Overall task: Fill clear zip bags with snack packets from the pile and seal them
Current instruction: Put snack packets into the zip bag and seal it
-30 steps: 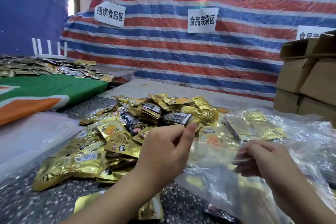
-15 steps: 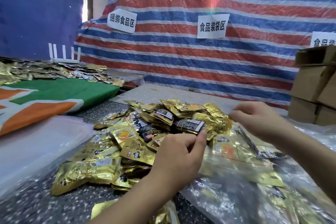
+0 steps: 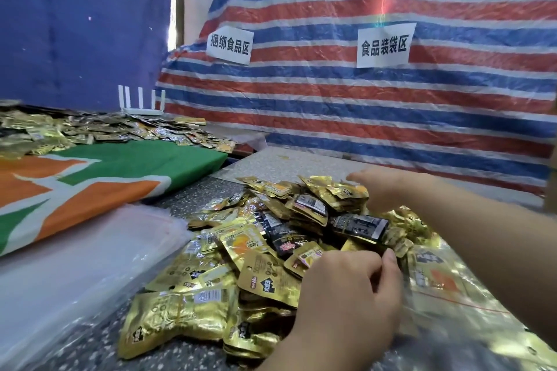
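Observation:
A pile of gold and black snack packets point(image 3: 256, 250) lies on the speckled table point(image 3: 193, 199). To its right lies a clear zip bag point(image 3: 446, 289) with a red seal line and gold packets inside. My left hand point(image 3: 346, 307) sits at the pile's near right side. Its fingers are curled and the thumb pinches the bag's near edge. My right hand point(image 3: 379, 187) reaches across to the far side of the pile, its fingers stretched out over the top packets. Packets hide its lower fingers.
A stack of empty clear bags point(image 3: 84, 268) lies at the left, beside a green, orange and white cloth point(image 3: 120, 172). Behind it are a second spread of packets point(image 3: 90, 129) and a white router point(image 3: 141, 110). A striped tarp point(image 3: 391, 114) with paper signs closes the back.
My right hand left the bag's mouth and moved up and left to the far side of the pile. My left hand kept its pinch on the bag. The view shifted left.

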